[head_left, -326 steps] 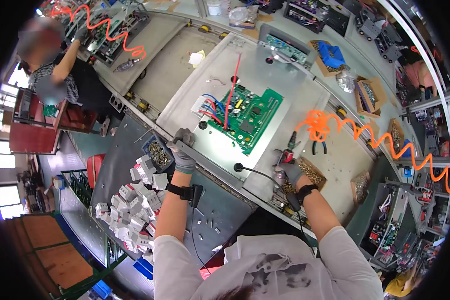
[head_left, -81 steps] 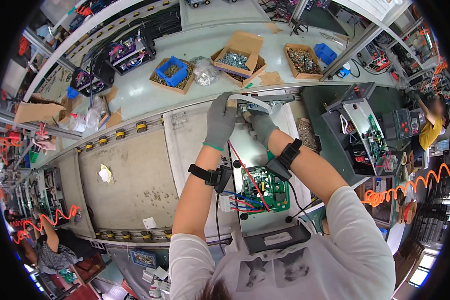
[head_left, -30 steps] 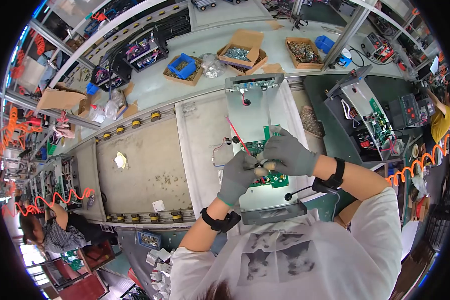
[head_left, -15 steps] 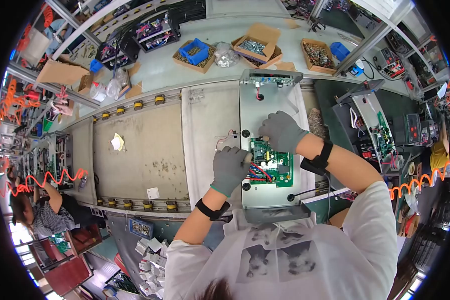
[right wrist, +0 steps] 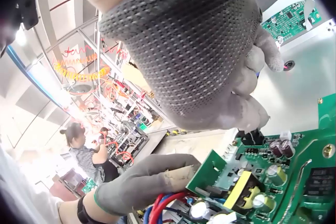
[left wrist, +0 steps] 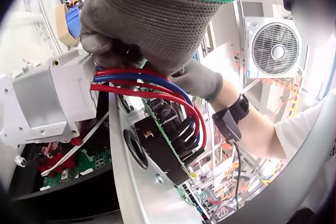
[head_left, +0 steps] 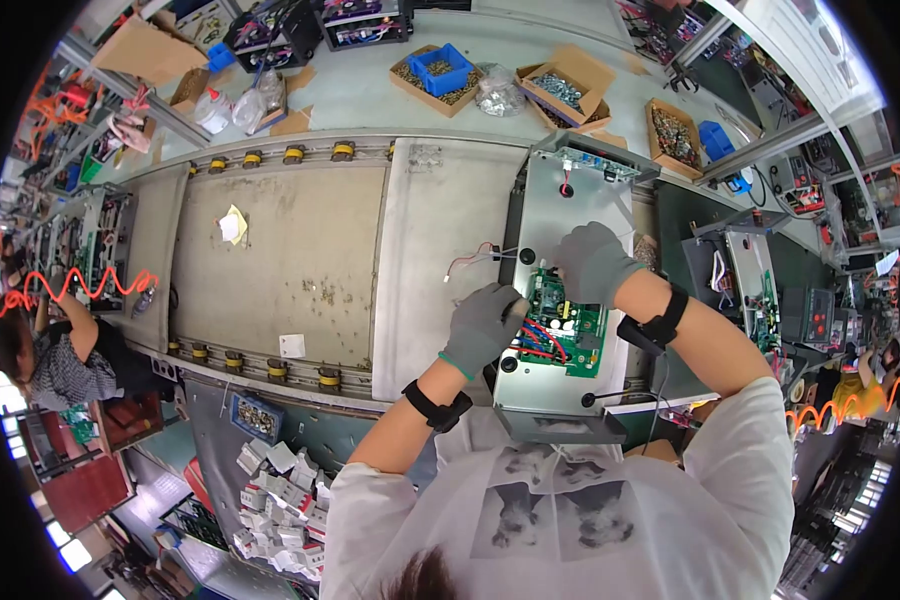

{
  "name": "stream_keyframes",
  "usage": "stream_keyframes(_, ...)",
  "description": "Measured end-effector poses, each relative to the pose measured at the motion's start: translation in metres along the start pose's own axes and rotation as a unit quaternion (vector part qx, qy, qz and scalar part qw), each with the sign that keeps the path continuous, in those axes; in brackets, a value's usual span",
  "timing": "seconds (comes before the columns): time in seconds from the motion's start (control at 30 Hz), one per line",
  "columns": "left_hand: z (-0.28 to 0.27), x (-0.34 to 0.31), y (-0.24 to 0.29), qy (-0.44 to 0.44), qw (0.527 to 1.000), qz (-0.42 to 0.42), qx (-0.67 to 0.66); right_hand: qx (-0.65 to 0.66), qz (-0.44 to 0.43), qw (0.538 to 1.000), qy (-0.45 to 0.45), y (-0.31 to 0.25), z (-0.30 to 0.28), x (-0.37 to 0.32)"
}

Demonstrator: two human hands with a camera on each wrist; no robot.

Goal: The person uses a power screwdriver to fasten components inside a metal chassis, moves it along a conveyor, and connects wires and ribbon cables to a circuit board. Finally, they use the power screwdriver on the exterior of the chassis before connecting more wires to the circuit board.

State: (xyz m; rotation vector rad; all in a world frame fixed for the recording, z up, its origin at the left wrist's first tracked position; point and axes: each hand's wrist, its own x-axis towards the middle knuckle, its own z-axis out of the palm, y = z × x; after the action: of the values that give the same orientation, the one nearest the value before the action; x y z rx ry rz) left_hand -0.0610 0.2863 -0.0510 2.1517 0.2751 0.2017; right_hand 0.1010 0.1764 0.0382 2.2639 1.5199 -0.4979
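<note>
Grey-gloved left hand (head_left: 485, 325) and right hand (head_left: 595, 262) curl at the circuit board (head_left: 578, 328) (I cannot tell what they hold); beyond, a cardboard box (head_left: 420, 95) holds metal parts (head_left: 458, 97) and a blue bin (head_left: 450, 80).

Green circuit board (head_left: 575, 325), red and blue wires (left wrist: 148, 79)

The head view is bright, with pale sheen on the metal chassis plate (head_left: 595, 205) beyond the green circuit board (head_left: 588, 345), and its round lens bends the roller rail (head_left: 293, 155) beyond and left of the board. In the right wrist view, a light strip (right wrist: 50, 85), upper left of this board, glares white.
</note>
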Motion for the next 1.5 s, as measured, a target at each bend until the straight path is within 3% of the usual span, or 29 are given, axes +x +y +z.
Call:
stream_keyframes(0.13, 0.005, -0.001, -0.004, 0.020, 1.000, 0.017, 0.005, -0.012, -0.011, 1.000, -0.010, -0.005, 0.001, 0.002)
stream_keyframes(0.27, 0.003, -0.002, -0.004, 0.022, 1.000, 0.010, 0.004, -0.035, -0.008, 0.996, -0.083, -0.014, -0.015, 0.010)
stream_keyframes(0.33, 0.001, -0.004, -0.003, -0.006, 0.998, -0.058, -0.023, -0.035, -0.009, 0.992, -0.121, -0.010, -0.026, 0.014)
stream_keyframes(0.4, 0.000, -0.007, -0.003, -0.002, 0.997, -0.077, -0.014, 0.052, -0.025, 0.989, -0.139, 0.001, -0.034, 0.019)
stream_keyframes(0.47, 0.003, -0.012, -0.005, 0.000, 0.995, -0.096, -0.006, 0.101, -0.042, 0.989, -0.099, 0.018, -0.015, 0.031)
stream_keyframes(0.57, 0.008, -0.018, -0.013, 0.024, 0.992, -0.117, -0.045, 0.145, 0.010, 0.978, -0.151, 0.024, -0.012, 0.043)
stream_keyframes(0.67, 0.007, -0.017, -0.015, -0.033, 0.985, -0.165, -0.033, 0.155, 0.030, 0.969, -0.187, 0.020, -0.013, 0.045)
stream_keyframes(0.77, -0.002, -0.012, -0.017, -0.060, 0.981, -0.185, 0.005, 0.148, -0.003, 0.979, -0.137, 0.024, -0.006, 0.040)
stream_keyframes(0.83, -0.012, -0.010, -0.024, -0.138, 0.974, -0.177, 0.013, 0.267, 0.075, 0.958, -0.071, 0.031, -0.009, 0.039)
stream_keyframes(0.87, -0.017, -0.009, -0.027, -0.135, 0.974, -0.180, 0.011, 0.265, 0.070, 0.959, -0.073, 0.033, -0.003, 0.040)
stream_keyframes(0.93, -0.028, -0.005, -0.033, -0.233, 0.961, -0.148, -0.025, 0.342, 0.027, 0.938, -0.046, 0.028, 0.009, 0.044)
stream_keyframes(0.97, -0.026, -0.003, -0.042, -0.233, 0.960, -0.151, -0.026, 0.346, 0.029, 0.938, -0.005, 0.019, 0.016, 0.042)
stream_keyframes(1.0, -0.019, -0.001, -0.055, -0.267, 0.953, -0.112, -0.091, 0.347, 0.026, 0.938, -0.009, 0.019, 0.020, 0.044)
stream_keyframes(1.07, -0.017, 0.006, -0.065, -0.294, 0.940, -0.076, -0.156, 0.456, 0.034, 0.882, -0.114, 0.022, 0.028, 0.054)
stream_keyframes(1.13, -0.017, 0.018, -0.061, -0.366, 0.920, -0.084, -0.111, 0.443, 0.040, 0.889, -0.110, 0.018, 0.024, 0.052)
stream_keyframes(1.27, -0.020, 0.020, -0.061, -0.390, 0.913, -0.061, -0.101, 0.451, 0.064, 0.888, -0.065, 0.024, 0.032, 0.046)
stream_keyframes(1.3, -0.021, 0.023, -0.063, -0.449, 0.889, -0.087, -0.027, 0.437, 0.059, 0.897, -0.044, 0.019, 0.028, 0.041)
stream_keyframes(1.33, -0.033, 0.023, -0.050, -0.448, 0.888, -0.093, -0.033, 0.436, 0.056, 0.897, -0.052, 0.015, 0.032, 0.038)
stream_keyframes(1.4, -0.056, 0.020, -0.028, -0.485, 0.855, -0.145, 0.112, 0.327, -0.002, 0.941, 0.081, 0.012, 0.040, 0.032)
stream_keyframes(1.5, -0.032, 0.000, -0.058, -0.551, 0.818, -0.147, 0.075, 0.399, -0.022, 0.915, 0.064, 0.017, 0.043, 0.032)
